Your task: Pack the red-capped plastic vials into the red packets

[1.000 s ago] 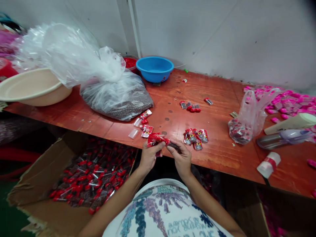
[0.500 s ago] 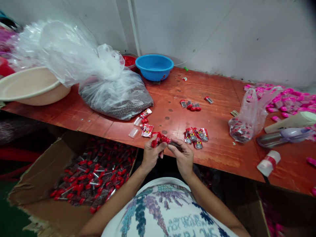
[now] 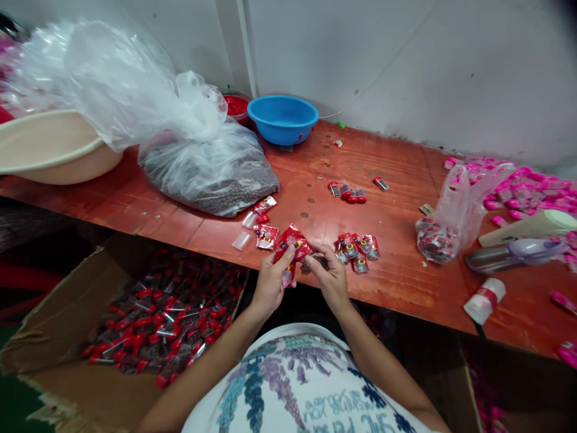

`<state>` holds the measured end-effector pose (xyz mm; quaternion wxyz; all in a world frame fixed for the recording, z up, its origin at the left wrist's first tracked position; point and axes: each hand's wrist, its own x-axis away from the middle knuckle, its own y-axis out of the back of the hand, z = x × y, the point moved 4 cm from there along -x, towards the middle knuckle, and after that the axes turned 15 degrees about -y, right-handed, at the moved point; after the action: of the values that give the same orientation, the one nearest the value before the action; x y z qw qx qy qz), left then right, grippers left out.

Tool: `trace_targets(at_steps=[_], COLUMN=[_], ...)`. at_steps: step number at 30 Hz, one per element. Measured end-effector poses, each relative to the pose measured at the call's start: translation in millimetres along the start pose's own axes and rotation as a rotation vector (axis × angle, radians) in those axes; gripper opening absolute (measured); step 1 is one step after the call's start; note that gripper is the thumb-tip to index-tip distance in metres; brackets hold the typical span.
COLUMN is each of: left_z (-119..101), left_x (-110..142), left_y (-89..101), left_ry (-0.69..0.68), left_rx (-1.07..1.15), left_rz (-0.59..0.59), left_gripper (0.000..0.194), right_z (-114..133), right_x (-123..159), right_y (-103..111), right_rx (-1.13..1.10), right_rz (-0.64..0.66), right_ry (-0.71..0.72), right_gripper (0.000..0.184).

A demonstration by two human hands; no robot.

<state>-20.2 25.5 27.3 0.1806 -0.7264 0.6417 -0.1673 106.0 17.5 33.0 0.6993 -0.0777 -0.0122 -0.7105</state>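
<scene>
My left hand [image 3: 271,284] is closed on several red printed packets [image 3: 291,239], which fan out above its thumb at the table's front edge. Close beside it, my right hand [image 3: 332,278] pinches a small dark-filled piece [image 3: 319,262] near the packets' right side; fingers partly hide it, and its kind is unclear. To the right on the table lies a small pile of filled red packets [image 3: 359,249]. Left of my hands are another red packet [image 3: 267,237] and small clear plastic containers [image 3: 241,240].
A large clear bag of dark beads [image 3: 211,174] sits beside a cream basin [image 3: 58,150] and a blue basin [image 3: 283,120]. Below left, a cardboard box [image 3: 58,355] holds many red-capped containers. A tied plastic bag [image 3: 444,231], a bottle [image 3: 491,257] and pink pieces [image 3: 532,186] are at right.
The red packets in my left hand have spread and now stand up more visibly. My right hand has shifted slightly, still pinching the dark-filled piece. The view has moved a little.
</scene>
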Motion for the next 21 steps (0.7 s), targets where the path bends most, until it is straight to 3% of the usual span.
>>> trace_targets(at_steps=[6,12,17,21], left_z=[4.0,21.2,17.6,13.9], left_x=[4.8,1.1,-36.6,-68.5], left_y=[-4.5,10.8,41.9,51.3], left_ry=[0.022,0.025,-0.044,0.037], left_rx=[0.067,0.02,-0.051,-0.011], left_rz=[-0.03,-0.084,-0.19,-0.136], left_gripper=[0.029,0.034,0.045,0.043], right_z=[-12.9,-25.4,-42.1,-43.5], right_x=[-2.9,-7.2,-21.0,-39.1], right_y=[-5.3,1.0,12.0,6.8], right_rx=[-0.229,-0.169,-0.217,-0.281], right_rz=[0.008,0.034,-0.058,-0.099], right_ry=[-0.131,-0.233,-0.27,-0.217], right_gripper=[0.028,0.04,0.045,0.04])
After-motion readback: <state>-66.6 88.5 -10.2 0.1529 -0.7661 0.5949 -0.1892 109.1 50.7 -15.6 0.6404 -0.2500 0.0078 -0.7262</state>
